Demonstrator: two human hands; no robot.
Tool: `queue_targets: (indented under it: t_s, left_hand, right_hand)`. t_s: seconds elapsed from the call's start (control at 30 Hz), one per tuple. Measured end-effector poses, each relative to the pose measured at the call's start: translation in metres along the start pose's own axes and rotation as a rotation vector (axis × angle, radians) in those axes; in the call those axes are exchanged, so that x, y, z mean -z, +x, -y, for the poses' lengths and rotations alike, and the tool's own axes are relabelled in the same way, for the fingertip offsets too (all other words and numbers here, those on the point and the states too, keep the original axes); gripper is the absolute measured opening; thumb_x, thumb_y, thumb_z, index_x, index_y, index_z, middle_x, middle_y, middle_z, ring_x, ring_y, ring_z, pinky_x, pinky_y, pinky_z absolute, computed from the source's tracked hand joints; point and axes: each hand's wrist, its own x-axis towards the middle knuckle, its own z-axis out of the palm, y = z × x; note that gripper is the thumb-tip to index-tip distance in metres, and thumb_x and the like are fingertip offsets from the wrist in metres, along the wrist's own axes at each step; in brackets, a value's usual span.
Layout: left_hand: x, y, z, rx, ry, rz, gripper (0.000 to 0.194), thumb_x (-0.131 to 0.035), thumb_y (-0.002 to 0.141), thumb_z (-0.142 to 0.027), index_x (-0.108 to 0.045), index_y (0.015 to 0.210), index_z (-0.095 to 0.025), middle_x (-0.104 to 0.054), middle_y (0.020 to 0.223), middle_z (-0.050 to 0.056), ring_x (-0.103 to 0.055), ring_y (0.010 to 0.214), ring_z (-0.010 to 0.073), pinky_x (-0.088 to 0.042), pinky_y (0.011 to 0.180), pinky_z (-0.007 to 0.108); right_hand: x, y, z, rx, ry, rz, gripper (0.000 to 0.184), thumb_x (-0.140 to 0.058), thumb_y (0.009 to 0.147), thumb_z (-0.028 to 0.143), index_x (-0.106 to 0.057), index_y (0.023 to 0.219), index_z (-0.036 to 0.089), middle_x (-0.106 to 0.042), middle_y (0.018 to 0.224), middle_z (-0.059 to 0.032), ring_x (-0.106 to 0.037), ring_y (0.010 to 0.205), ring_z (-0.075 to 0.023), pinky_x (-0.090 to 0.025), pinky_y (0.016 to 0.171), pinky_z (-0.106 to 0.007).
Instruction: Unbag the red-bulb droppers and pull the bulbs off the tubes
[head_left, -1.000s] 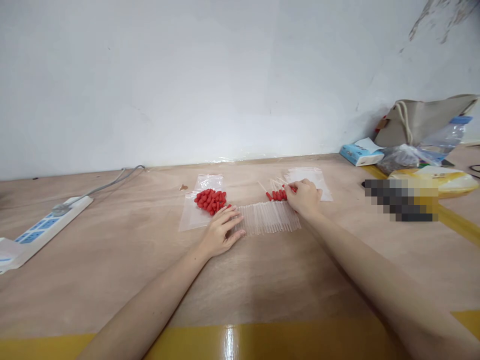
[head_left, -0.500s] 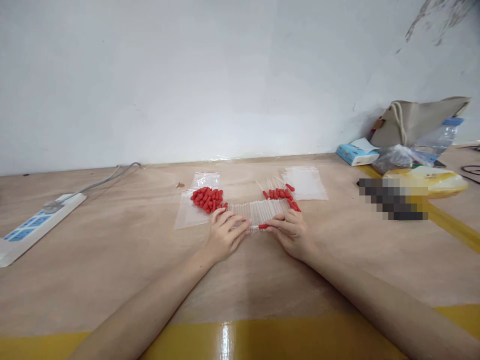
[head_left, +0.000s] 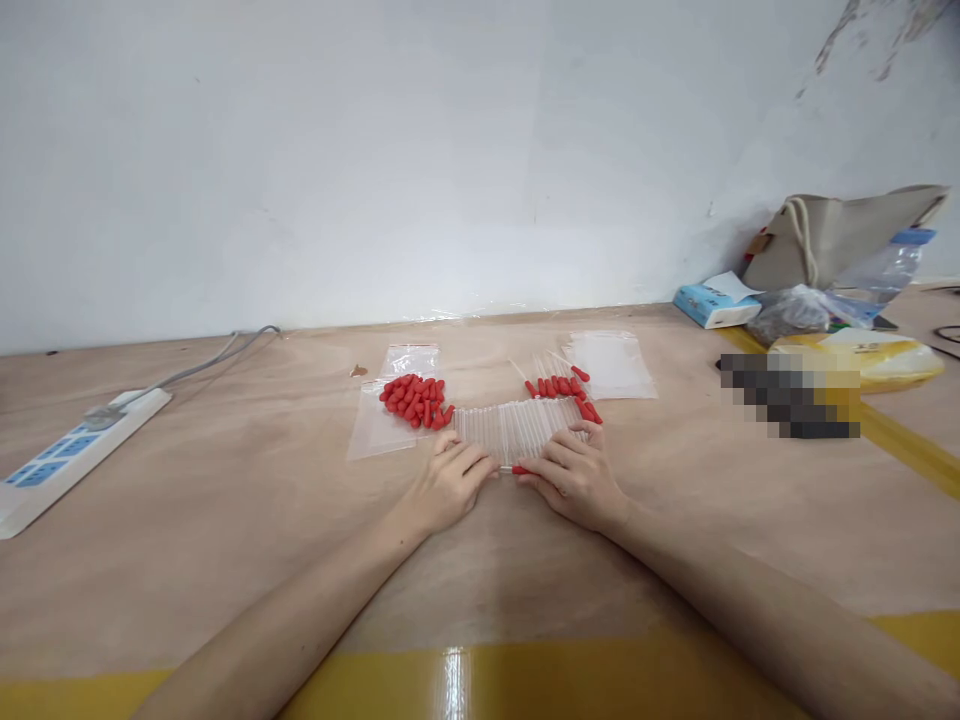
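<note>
My left hand point(head_left: 456, 485) is closed on a thin clear glass tube point(head_left: 505, 470), held sideways at the near edge of a row of glass tubes point(head_left: 510, 425). My right hand point(head_left: 581, 482) pinches a red rubber bulb point(head_left: 518, 470) at the tube's right end. How deep the tube sits in the bulb is too small to tell. Left of the row lies a pile of red bulbs point(head_left: 415, 402). Behind my right hand rest several droppers point(head_left: 555, 386), glass tubes with red bulbs on them.
Clear plastic bags point(head_left: 367, 430) lie under the bulb pile, and white bags point(head_left: 611, 365) sit behind at right. A power strip point(head_left: 82, 450) with a grey cable is far left. Rightward are a tissue pack point(head_left: 716, 303), a cloth bag point(head_left: 847, 240), a bottle point(head_left: 896, 265) and a yellow package point(head_left: 877, 362).
Both hands have drawn slightly toward me with the tube and bulb, to the near edge of the row. My left fingers have curled in more, uncovering the row's left end.
</note>
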Motion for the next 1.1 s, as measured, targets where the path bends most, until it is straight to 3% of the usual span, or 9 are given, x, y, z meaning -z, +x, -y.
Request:
queue_targets:
  t_s: [0.23, 0.47, 0.53, 0.63, 0.73, 0.9, 1.1]
  left_hand:
    - [0.002, -0.004, -0.001, -0.010, -0.051, 0.014, 0.013, -0.045, 0.086, -0.014, -0.057, 0.088, -0.017, -0.062, 0.072, 0.001, -0.054, 0.065, 0.0108, -0.033, 0.074, 0.031]
    - [0.001, -0.014, 0.012, 0.031, -0.095, -0.064, 0.012, -0.048, 0.084, -0.013, -0.055, 0.092, -0.017, -0.059, 0.076, 0.002, -0.052, 0.069, 0.0122, -0.037, 0.071, 0.030]
    - [0.002, -0.018, 0.019, 0.116, -0.110, -0.114, 0.017, -0.047, 0.083, -0.012, -0.055, 0.098, -0.016, -0.057, 0.081, 0.004, -0.051, 0.073, 0.0128, -0.040, 0.070, 0.028]
    - [-0.001, -0.017, 0.026, 0.258, -0.132, -0.134, 0.031, -0.041, 0.084, -0.009, -0.050, 0.114, -0.015, -0.052, 0.091, 0.008, -0.051, 0.082, 0.0136, -0.044, 0.072, 0.027]
    - [-0.007, -0.011, 0.030, 0.314, -0.115, -0.165, 0.041, -0.036, 0.083, -0.007, -0.044, 0.123, -0.014, -0.048, 0.093, 0.009, -0.050, 0.085, 0.0143, -0.046, 0.074, 0.027]
    - [-0.016, -0.004, 0.035, 0.317, -0.093, -0.206, 0.033, -0.040, 0.082, -0.008, -0.053, 0.112, -0.016, -0.053, 0.090, 0.007, -0.053, 0.085, 0.0144, -0.048, 0.076, 0.028]
    - [-0.016, -0.006, 0.035, 0.213, -0.079, -0.199, 0.020, -0.045, 0.080, -0.007, -0.059, 0.091, -0.017, -0.058, 0.084, 0.005, -0.056, 0.080, 0.0140, -0.049, 0.073, 0.027]
  right_hand:
    - [0.004, 0.003, 0.002, 0.026, 0.003, 0.026, 0.020, -0.053, 0.083, 0.033, -0.064, 0.069, 0.024, -0.053, 0.054, 0.0038, -0.044, 0.062, -0.0098, -0.024, 0.087, -0.036]
    - [0.008, -0.006, -0.011, -0.003, 0.039, -0.008, 0.011, -0.057, 0.080, 0.027, -0.066, 0.074, 0.025, -0.055, 0.057, 0.0032, -0.047, 0.064, -0.0103, -0.029, 0.082, -0.036]
    - [0.008, -0.009, -0.024, -0.107, 0.109, -0.057, 0.008, -0.058, 0.079, 0.026, -0.066, 0.081, 0.025, -0.056, 0.062, 0.0015, -0.049, 0.064, -0.0109, -0.034, 0.074, -0.032]
    - [0.005, -0.009, -0.046, -0.331, 0.274, -0.199, 0.019, -0.052, 0.083, 0.025, -0.064, 0.096, 0.023, -0.057, 0.079, -0.0034, -0.053, 0.070, -0.0125, -0.042, 0.066, -0.028]
    - [0.001, -0.009, -0.066, -0.571, 0.254, -0.273, 0.026, -0.048, 0.083, 0.032, -0.064, 0.098, 0.019, -0.054, 0.086, -0.0072, -0.054, 0.075, -0.0152, -0.046, 0.065, -0.029]
    - [-0.006, -0.023, -0.097, -0.942, 0.309, -0.189, 0.039, -0.059, 0.070, 0.043, -0.060, 0.097, 0.014, -0.056, 0.073, -0.0035, -0.050, 0.056, -0.0115, -0.045, 0.053, -0.027]
    - [-0.006, -0.028, -0.103, -1.011, 0.398, -0.077, 0.031, -0.063, 0.063, 0.046, -0.057, 0.075, 0.018, -0.060, 0.065, -0.0017, -0.049, 0.052, -0.0107, -0.042, 0.050, -0.025]
